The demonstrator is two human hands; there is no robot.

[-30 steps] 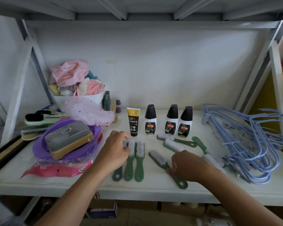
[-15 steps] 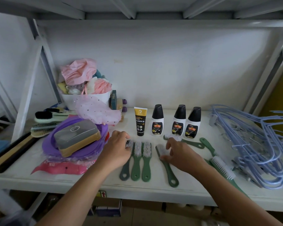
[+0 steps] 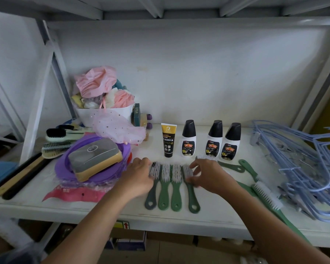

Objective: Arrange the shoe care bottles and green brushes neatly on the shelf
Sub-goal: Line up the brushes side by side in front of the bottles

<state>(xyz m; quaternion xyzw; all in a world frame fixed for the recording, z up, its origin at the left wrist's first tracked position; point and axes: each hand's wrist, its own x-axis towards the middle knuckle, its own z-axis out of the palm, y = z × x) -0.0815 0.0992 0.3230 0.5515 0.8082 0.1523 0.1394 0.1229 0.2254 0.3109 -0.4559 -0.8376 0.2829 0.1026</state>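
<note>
Four green brushes lie side by side on the white shelf (image 3: 217,212), bristles up and handles toward me. My left hand (image 3: 139,178) rests against the head of the leftmost brush (image 3: 151,199). The head of the fourth brush (image 3: 193,197) is pinched between the thumb and fingers of my right hand (image 3: 208,174). Behind them stand a black-and-gold tube (image 3: 168,140) and three white bottles with black caps (image 3: 188,139), (image 3: 214,139), (image 3: 231,141). More green brushes (image 3: 231,166), (image 3: 249,168), (image 3: 267,195) lie scattered to the right, partly hidden by my right arm.
A purple basin (image 3: 65,164) holding a grey-and-tan brush block (image 3: 95,159) sits on the left, with a white bin of pink cloths (image 3: 103,115) behind it. Blue hangers (image 3: 303,168) are heaped on the right. Long dark brushes (image 3: 17,178) lie at the far left.
My right hand has slid the fourth brush left and turned it straight, so it now lies beside the other three. My left hand has stayed at the row's left end.
</note>
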